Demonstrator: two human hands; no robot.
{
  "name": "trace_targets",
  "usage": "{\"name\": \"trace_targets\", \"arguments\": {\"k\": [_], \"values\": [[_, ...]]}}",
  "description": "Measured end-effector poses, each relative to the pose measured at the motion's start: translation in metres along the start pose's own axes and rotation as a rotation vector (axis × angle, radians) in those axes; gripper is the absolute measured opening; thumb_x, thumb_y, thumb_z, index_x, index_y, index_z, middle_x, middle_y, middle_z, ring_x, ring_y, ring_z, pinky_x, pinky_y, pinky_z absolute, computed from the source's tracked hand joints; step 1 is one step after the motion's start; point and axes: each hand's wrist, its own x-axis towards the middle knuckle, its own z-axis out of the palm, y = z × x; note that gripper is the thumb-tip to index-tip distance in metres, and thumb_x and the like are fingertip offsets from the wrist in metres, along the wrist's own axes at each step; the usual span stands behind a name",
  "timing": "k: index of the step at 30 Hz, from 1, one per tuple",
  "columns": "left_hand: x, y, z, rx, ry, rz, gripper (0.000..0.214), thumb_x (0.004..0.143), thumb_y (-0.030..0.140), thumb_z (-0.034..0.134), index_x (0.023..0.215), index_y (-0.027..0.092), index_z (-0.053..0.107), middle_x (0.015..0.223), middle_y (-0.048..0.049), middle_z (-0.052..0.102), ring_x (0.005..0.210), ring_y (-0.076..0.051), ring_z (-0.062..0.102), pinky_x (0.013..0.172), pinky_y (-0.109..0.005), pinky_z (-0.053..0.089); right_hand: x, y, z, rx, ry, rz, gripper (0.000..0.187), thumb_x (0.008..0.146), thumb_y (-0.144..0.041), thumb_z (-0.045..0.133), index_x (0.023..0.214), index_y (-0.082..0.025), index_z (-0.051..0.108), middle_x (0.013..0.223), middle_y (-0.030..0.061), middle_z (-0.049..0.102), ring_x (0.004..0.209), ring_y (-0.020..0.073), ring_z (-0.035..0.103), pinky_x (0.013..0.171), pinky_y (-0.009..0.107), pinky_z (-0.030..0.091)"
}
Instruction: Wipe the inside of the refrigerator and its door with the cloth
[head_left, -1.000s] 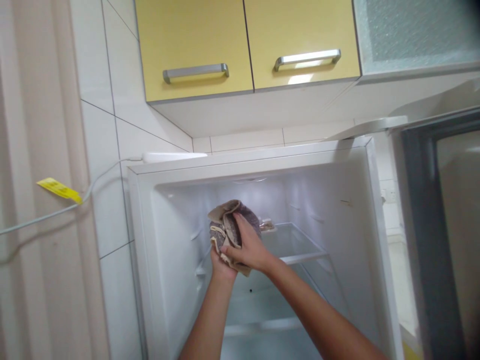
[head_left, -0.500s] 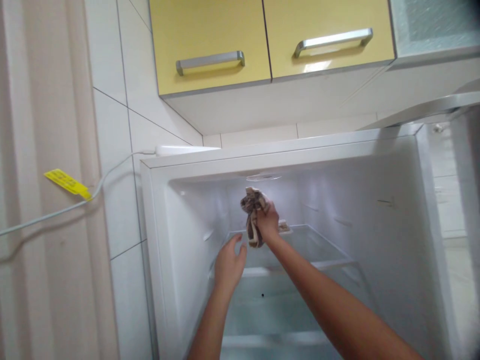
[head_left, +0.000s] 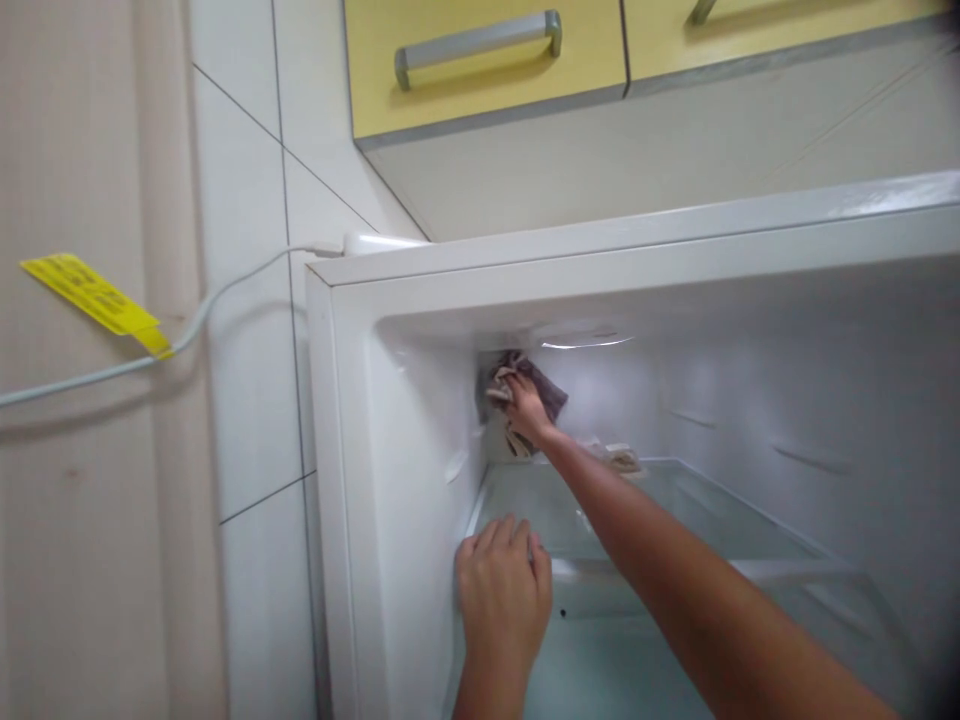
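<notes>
Inside a white refrigerator [head_left: 420, 470], my right hand [head_left: 529, 408] presses a crumpled brown and cream cloth [head_left: 552, 392] against the far left corner of the upper compartment. Its fingers are bent into the fabric and partly hidden by it. Lower and nearer, my left hand [head_left: 504, 578] is at the front left of a glass shelf [head_left: 697, 505], palm down with its fingers extended and nothing visible in them. Whether its fingertips bear on the shelf I cannot tell. Behind my right forearm, a small folded light-coloured piece [head_left: 622, 459] lies at the back of the shelf.
Yellow cabinets [head_left: 487, 85] with metal handles hang above the refrigerator. A pale cable [head_left: 225, 290] with a yellow tag [head_left: 94, 295] runs along its left side, past white wall tiles [head_left: 251, 420]. Shelf-support ridges [head_left: 810, 460] stick out from the inner right wall.
My right hand has carried the cloth left and pushed it into the back corner. My left hand has turned palm down over the shelf front. The view has moved closer to the refrigerator.
</notes>
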Motion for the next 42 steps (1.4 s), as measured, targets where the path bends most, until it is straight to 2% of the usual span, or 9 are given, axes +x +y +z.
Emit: {"name": "trace_targets", "arguments": {"k": [4, 9, 24, 27, 31, 33, 35, 38, 42], "values": [[-0.001, -0.003, 0.005, -0.004, 0.039, 0.021, 0.036, 0.090, 0.027, 0.042, 0.107, 0.022, 0.073, 0.113, -0.0164, 0.073, 0.104, -0.033, 0.064, 0.089, -0.050, 0.038, -0.004, 0.001, 0.014, -0.139, -0.192, -0.198, 0.041, 0.095, -0.036, 0.059, 0.133, -0.020, 0.056, 0.144, 0.0101, 0.053, 0.130, 0.0276, 0.051, 0.109, 0.054, 0.041], [-0.004, 0.005, 0.000, 0.076, 0.064, 0.009, 0.036, 0.091, 0.020, 0.041, 0.107, 0.020, 0.073, 0.113, -0.0121, 0.075, 0.106, -0.028, 0.065, 0.092, -0.047, 0.041, 0.003, 0.027, -0.003, -0.328, -0.327, -0.326, 0.044, 0.097, -0.014, 0.040, 0.135, -0.026, 0.058, 0.155, 0.0070, 0.046, 0.147, 0.0290, 0.032, 0.113, 0.048, 0.034], [-0.004, 0.007, -0.001, 0.162, 0.101, 0.031, 0.037, 0.093, 0.020, 0.039, 0.110, 0.017, 0.072, 0.115, -0.0079, 0.075, 0.112, -0.025, 0.066, 0.094, -0.047, 0.044, -0.009, 0.080, -0.070, -0.652, -0.233, -0.089, 0.053, 0.097, -0.019, 0.034, 0.150, -0.020, 0.039, 0.160, 0.0149, 0.033, 0.147, 0.0351, 0.024, 0.114, 0.057, 0.028], [-0.004, 0.008, -0.002, 0.172, 0.110, 0.041, 0.036, 0.093, 0.019, 0.039, 0.107, 0.018, 0.072, 0.113, -0.0077, 0.076, 0.109, -0.025, 0.067, 0.092, -0.047, 0.044, -0.012, 0.068, -0.059, -0.667, -0.235, -0.049, 0.053, 0.098, -0.024, 0.033, 0.151, -0.026, 0.037, 0.162, 0.0171, 0.027, 0.144, 0.0386, 0.027, 0.106, 0.059, 0.036], [-0.004, 0.008, -0.003, 0.176, 0.109, 0.048, 0.035, 0.093, 0.019, 0.040, 0.108, 0.019, 0.071, 0.113, -0.0074, 0.075, 0.108, -0.024, 0.067, 0.091, -0.046, 0.044, -0.018, 0.035, -0.014, -0.661, -0.330, -0.014, 0.067, 0.092, -0.051, 0.049, 0.152, -0.024, 0.035, 0.160, 0.0264, 0.025, 0.139, 0.0501, 0.032, 0.093, 0.066, 0.044], [-0.004, 0.007, -0.003, 0.175, 0.104, 0.043, 0.035, 0.092, 0.018, 0.040, 0.108, 0.019, 0.071, 0.113, -0.0072, 0.075, 0.108, -0.024, 0.067, 0.091, -0.046, 0.045, -0.024, 0.024, 0.007, -0.644, -0.418, -0.107, 0.073, 0.087, -0.055, 0.058, 0.151, -0.026, 0.038, 0.162, 0.0234, 0.022, 0.142, 0.0508, 0.028, 0.097, 0.071, 0.039], [-0.005, 0.006, -0.002, 0.173, 0.098, 0.040, 0.035, 0.092, 0.018, 0.041, 0.108, 0.019, 0.071, 0.113, -0.0068, 0.075, 0.108, -0.024, 0.066, 0.091, -0.046, 0.045, -0.030, 0.021, 0.019, -0.621, -0.511, -0.263, 0.055, 0.089, -0.044, 0.059, 0.142, -0.033, 0.051, 0.164, 0.0132, 0.026, 0.146, 0.0432, 0.027, 0.107, 0.070, 0.032], [-0.005, 0.006, -0.002, 0.164, 0.097, 0.048, 0.035, 0.092, 0.019, 0.040, 0.109, 0.019, 0.071, 0.115, -0.0065, 0.075, 0.109, -0.024, 0.066, 0.092, -0.046, 0.045, -0.032, 0.030, 0.018, -0.607, -0.588, -0.454, 0.034, 0.094, -0.027, 0.052, 0.123, -0.036, 0.067, 0.159, 0.0023, 0.039, 0.148, 0.0336, 0.029, 0.114, 0.063, 0.029], [-0.005, 0.006, -0.001, 0.161, 0.103, 0.052, 0.035, 0.092, 0.019, 0.040, 0.107, 0.018, 0.072, 0.115, -0.0076, 0.075, 0.108, -0.025, 0.066, 0.090, -0.047, 0.045, -0.021, 0.049, 0.002, -0.618, -0.569, -0.564, 0.033, 0.096, -0.023, 0.048, 0.120, -0.033, 0.069, 0.158, -0.0006, 0.041, 0.149, 0.0300, 0.028, 0.115, 0.055, 0.034]]}}
